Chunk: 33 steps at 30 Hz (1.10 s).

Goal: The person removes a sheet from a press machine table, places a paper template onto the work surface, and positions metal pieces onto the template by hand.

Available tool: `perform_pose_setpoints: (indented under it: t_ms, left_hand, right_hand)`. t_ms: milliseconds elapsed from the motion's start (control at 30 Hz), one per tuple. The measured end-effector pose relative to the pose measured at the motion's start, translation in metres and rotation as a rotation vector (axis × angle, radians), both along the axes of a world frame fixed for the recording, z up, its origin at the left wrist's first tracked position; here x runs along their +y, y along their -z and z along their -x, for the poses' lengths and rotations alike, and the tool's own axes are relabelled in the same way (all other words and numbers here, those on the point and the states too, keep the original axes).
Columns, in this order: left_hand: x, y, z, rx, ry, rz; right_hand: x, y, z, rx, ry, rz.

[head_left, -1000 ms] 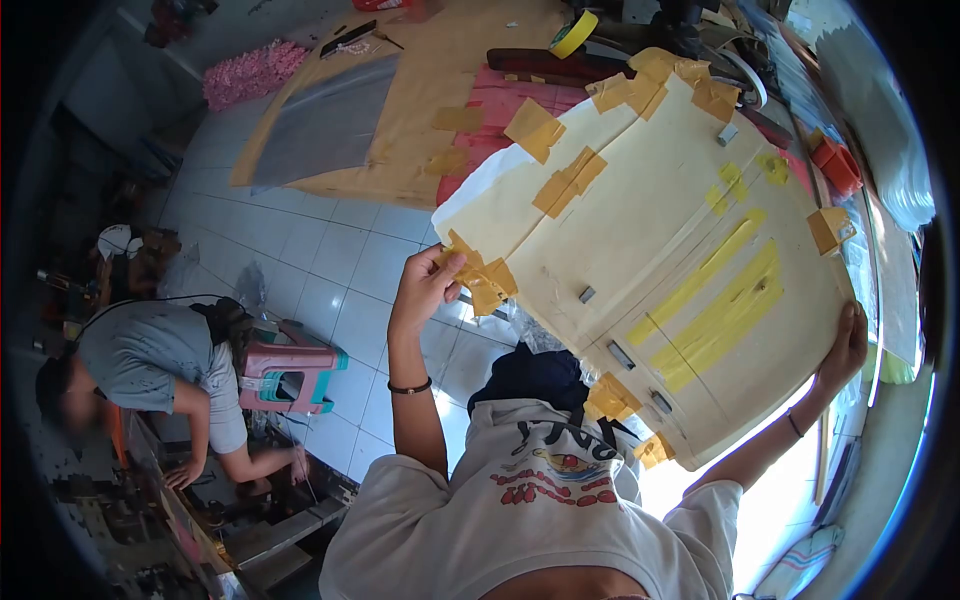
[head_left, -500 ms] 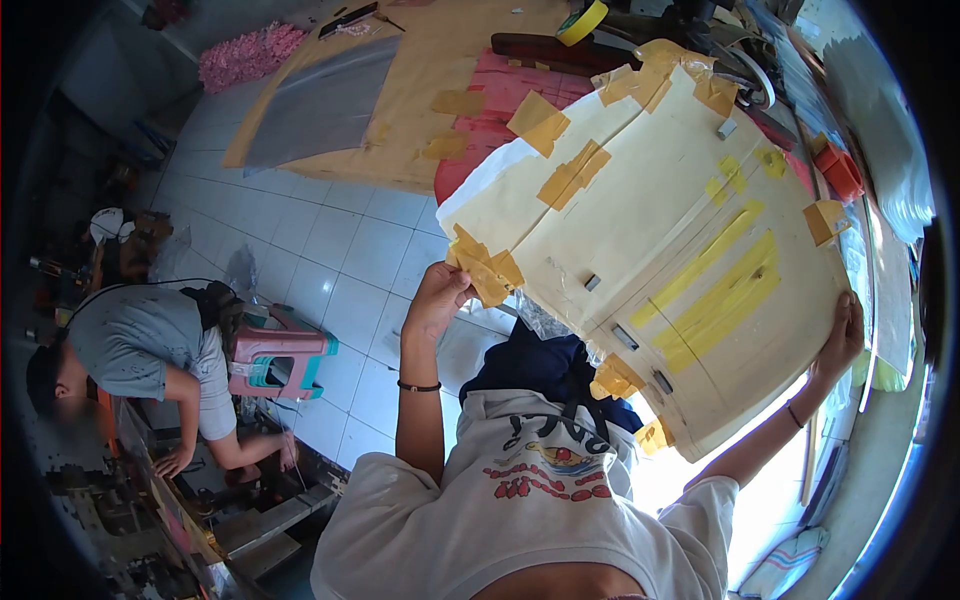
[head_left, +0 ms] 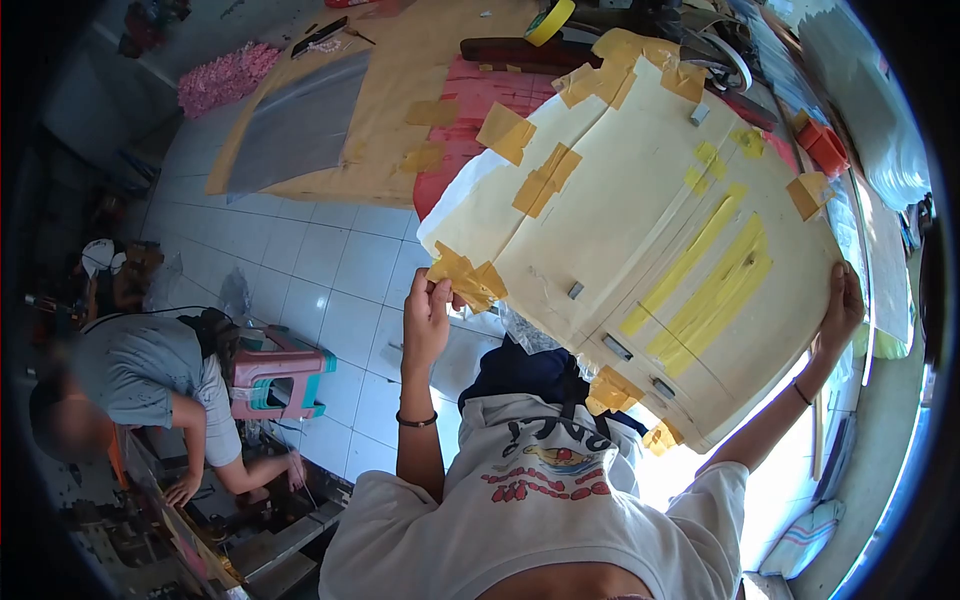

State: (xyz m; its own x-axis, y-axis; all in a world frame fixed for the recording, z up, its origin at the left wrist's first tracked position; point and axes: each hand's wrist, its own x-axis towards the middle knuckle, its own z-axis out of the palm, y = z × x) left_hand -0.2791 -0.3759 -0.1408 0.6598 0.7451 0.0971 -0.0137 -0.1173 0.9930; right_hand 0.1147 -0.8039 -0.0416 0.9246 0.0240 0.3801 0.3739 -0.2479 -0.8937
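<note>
A large cream sheet [head_left: 600, 200] with brown tape patches, yellow tape strips and several small grey blocks hangs raised in front of my chest. My left hand [head_left: 427, 315] pinches its lower left corner beside a brown tape patch [head_left: 467, 277]. At the right edge, my right hand [head_left: 842, 308] grips the same sheet, with the fingers partly hidden at its border. The yellow strips [head_left: 712, 295] run slantwise over the sheet's right part. One small grey block [head_left: 618, 347] lies near its lower edge.
Behind the sheet stands a table with brown covering [head_left: 400, 60], a red surface [head_left: 455, 130] and a yellow tape roll [head_left: 550, 22]. At the left, another person [head_left: 150, 365] bends forward beside a pink and green stool [head_left: 280, 375]. A red-orange container [head_left: 822, 148] is at the right.
The sheet and both my hands stay joined, shifted slightly; the right hand sits a little lower along the edge relative to the sheet's tape patch. The view has turned slightly.
</note>
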Motion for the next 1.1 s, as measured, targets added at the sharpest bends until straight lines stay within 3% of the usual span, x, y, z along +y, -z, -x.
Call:
perform_pose_setpoints:
  t_ms: [67, 100, 200, 367, 667, 967, 1100]
  left_hand:
    - [-0.012, -0.002, -0.009, 0.159, -0.166, -0.244]
    - [-0.015, -0.002, -0.008, 0.129, -0.204, -0.247]
    - [-0.015, -0.007, -0.005, -0.166, -0.135, 0.159]
    - [-0.011, -0.02, 0.011, -0.284, -0.005, 0.534]
    - [-0.011, -0.012, 0.01, -0.282, 0.044, 0.44]
    - [-0.004, -0.006, 0.015, 0.152, 0.058, 0.037]
    - [-0.007, -0.003, 0.022, 0.002, 0.048, 0.149]
  right_hand:
    - [-0.004, 0.009, -0.01, -0.032, -0.002, -0.017]
    - [-0.003, 0.011, -0.006, -0.052, -0.005, -0.025]
    - [0.002, -0.002, 0.006, -0.066, 0.028, 0.084]
    - [0.013, -0.02, 0.025, -0.1, -0.008, 0.091]
    - [0.014, -0.02, 0.021, -0.083, 0.07, 0.141]
    - [0.007, -0.006, -0.016, -0.15, 0.075, 0.241]
    - [0.012, -0.007, -0.006, -0.159, -0.043, 0.129]
